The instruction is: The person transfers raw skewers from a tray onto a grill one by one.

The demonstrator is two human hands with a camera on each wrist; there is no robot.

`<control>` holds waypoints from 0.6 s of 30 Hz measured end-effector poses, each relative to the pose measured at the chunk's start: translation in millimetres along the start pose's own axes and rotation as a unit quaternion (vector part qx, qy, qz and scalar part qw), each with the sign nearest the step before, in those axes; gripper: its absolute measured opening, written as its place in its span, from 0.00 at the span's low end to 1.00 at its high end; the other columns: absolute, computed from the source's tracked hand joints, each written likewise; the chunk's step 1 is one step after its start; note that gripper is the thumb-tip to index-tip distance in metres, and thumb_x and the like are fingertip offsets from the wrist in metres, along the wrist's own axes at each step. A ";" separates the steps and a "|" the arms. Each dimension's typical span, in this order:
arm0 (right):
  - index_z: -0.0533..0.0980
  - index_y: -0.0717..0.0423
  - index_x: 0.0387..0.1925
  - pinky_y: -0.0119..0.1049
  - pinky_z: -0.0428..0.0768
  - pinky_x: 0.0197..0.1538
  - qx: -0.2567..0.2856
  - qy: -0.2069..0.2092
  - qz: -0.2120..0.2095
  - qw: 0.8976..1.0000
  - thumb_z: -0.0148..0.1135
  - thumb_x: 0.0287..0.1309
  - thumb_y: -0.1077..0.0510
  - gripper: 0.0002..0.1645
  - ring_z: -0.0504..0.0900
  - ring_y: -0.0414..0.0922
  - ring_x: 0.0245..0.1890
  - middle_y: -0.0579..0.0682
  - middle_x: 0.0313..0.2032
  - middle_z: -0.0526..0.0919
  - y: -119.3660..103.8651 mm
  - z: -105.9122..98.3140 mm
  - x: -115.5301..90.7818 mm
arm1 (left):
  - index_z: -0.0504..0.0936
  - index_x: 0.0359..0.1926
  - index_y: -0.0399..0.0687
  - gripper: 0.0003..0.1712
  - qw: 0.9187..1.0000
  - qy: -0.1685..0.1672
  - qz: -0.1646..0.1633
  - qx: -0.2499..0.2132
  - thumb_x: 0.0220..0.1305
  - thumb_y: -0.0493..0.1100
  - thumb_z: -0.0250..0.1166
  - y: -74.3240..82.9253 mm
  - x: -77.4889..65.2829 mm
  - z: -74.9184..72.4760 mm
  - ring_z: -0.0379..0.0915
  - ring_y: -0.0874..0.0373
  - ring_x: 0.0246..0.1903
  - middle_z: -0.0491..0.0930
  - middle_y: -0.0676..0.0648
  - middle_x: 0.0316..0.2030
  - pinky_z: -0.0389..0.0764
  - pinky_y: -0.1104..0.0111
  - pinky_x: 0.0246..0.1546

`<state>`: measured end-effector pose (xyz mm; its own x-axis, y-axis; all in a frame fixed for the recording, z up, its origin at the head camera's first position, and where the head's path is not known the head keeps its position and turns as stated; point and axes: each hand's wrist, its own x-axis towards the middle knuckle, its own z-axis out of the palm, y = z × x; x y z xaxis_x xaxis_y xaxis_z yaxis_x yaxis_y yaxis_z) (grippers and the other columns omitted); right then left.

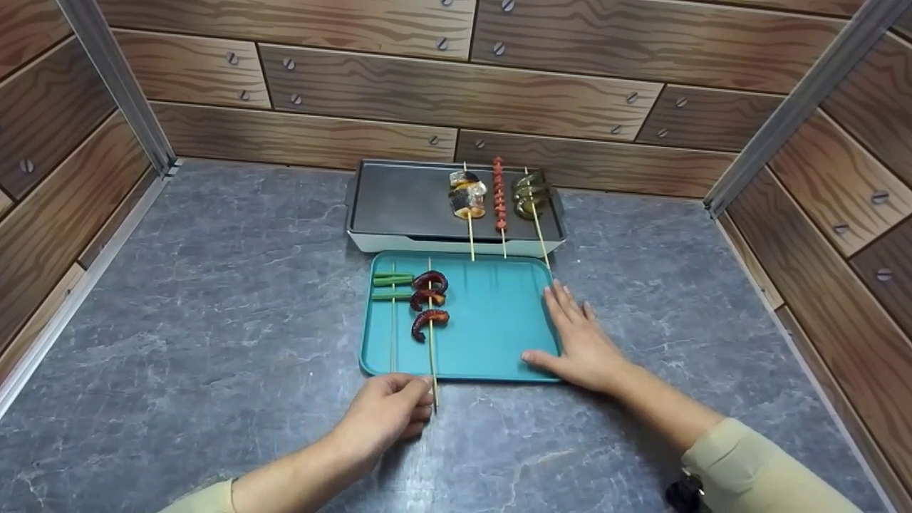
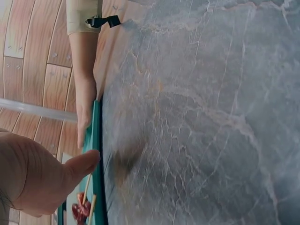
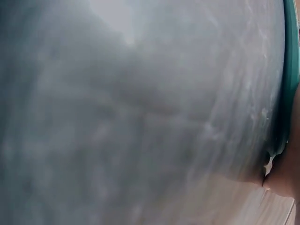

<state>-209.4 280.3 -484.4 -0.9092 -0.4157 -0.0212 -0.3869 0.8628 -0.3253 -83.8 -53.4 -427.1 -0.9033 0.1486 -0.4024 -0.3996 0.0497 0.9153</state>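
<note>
My left hand (image 1: 395,406) is at the front edge of the teal tray (image 1: 491,328), fingers curled, thumb and fingertips pinching the lower end of a skewer with dark red octopus tentacles (image 1: 430,325). In the left wrist view the thumb (image 2: 82,166) lies across the stick. Left of it on the tray lies a skewer of green stalks (image 1: 393,279), its handle reaching toward the hand. My right hand (image 1: 581,349) rests open on the tray's right rim, fingers spread. In the right wrist view only part of the right hand (image 3: 288,164) shows beside the tray's rim.
A flat griddle (image 1: 406,199) stands behind the tray, against the wooden-plank wall. On it lie a skewer of silvery fish-like pieces (image 1: 467,196), a skewer of small red pieces (image 1: 499,196) and a skewer of dark green pieces (image 1: 527,196). Their sticks overhang the front.
</note>
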 end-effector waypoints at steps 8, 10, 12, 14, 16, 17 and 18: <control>0.39 0.61 0.85 0.64 0.36 0.82 0.008 0.005 -0.003 1.000 0.61 0.63 0.22 0.73 0.38 0.60 0.84 0.60 0.85 0.34 0.3 1.1 0.7 | 0.80 0.55 0.26 0.22 0.999 -0.003 -0.052 -0.014 0.80 0.46 0.58 -0.6 2.8 2.4 0.86 0.53 0.43 0.86 0.39 0.43 0.90 0.58 0.47; 0.39 0.61 0.85 0.63 0.35 0.82 0.013 0.005 -0.004 1.000 0.62 0.63 0.22 0.73 0.39 0.60 0.84 0.60 0.85 0.34 0.2 1.1 0.1 | 0.79 0.56 0.27 0.22 0.998 -0.005 -0.063 -0.030 0.79 0.45 0.58 -1.8 3.9 2.5 0.86 0.53 0.42 0.86 0.39 0.43 0.90 0.59 0.47; 0.39 0.62 0.85 0.63 0.35 0.82 0.017 0.004 -0.004 1.000 0.62 0.63 0.23 0.72 0.38 0.59 0.84 0.60 0.85 0.34 0.1 1.2 -0.6 | 0.78 0.57 0.26 0.23 0.996 -0.011 -0.071 -0.049 0.78 0.45 0.58 -3.5 5.1 2.6 0.87 0.52 0.43 0.87 0.38 0.44 0.90 0.59 0.46; 0.39 0.62 0.85 0.63 0.35 0.82 0.019 0.005 -0.005 1.000 0.62 0.63 0.23 0.72 0.39 0.60 0.84 0.60 0.85 0.34 0.0 1.4 -1.3 | 0.77 0.59 0.24 0.24 0.995 -0.020 -0.077 -0.066 0.78 0.45 0.58 -4.8 6.8 2.3 0.88 0.49 0.45 0.87 0.37 0.45 0.90 0.58 0.47; 0.40 0.62 0.85 0.63 0.35 0.82 0.019 0.007 -0.006 1.000 0.62 0.63 0.23 0.72 0.39 0.60 0.84 0.61 0.85 0.35 0.0 1.8 -1.9 | 0.75 0.60 0.22 0.26 0.992 -0.032 -0.087 -0.082 0.78 0.45 0.57 -5.9 9.2 1.8 0.88 0.46 0.48 0.87 0.34 0.47 0.90 0.56 0.49; 0.40 0.62 0.85 0.63 0.35 0.82 0.019 0.008 -0.006 1.000 0.62 0.63 0.23 0.72 0.39 0.60 0.84 0.61 0.85 0.35 0.1 2.1 -2.2 | 0.75 0.61 0.22 0.27 0.991 -0.038 -0.093 -0.089 0.78 0.45 0.56 -6.3 10.7 1.4 0.87 0.45 0.50 0.87 0.33 0.48 0.90 0.55 0.51; 0.40 0.62 0.85 0.63 0.35 0.82 0.019 0.009 -0.006 1.000 0.62 0.63 0.23 0.72 0.39 0.61 0.84 0.61 0.85 0.35 0.2 2.3 -2.5 | 0.75 0.61 0.22 0.27 0.989 -0.043 -0.101 -0.096 0.79 0.45 0.56 -6.5 12.1 1.1 0.87 0.44 0.51 0.87 0.33 0.49 0.89 0.55 0.52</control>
<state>-206.9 280.8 -486.6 -0.9075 -0.4200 -0.0009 -0.3914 0.8465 -0.3610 -92.0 -50.9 -437.9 -0.7894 0.2380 -0.5659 -0.5994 -0.0996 0.7942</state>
